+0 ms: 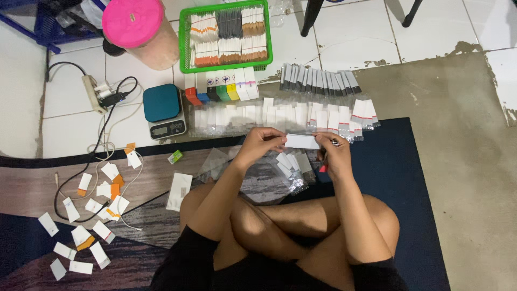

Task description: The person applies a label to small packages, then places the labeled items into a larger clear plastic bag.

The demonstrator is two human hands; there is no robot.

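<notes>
Just white packet (301, 141) between both fingers (280, 141).

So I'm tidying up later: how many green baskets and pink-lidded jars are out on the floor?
2: one green basket of small packets at the top centre, and one jar with a pink lid just left of it. More may lie outside the picture.

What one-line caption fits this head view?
Seated cross-legged, left hand and right hand hold a small white packet above rows of packets, near a green basket.
</notes>
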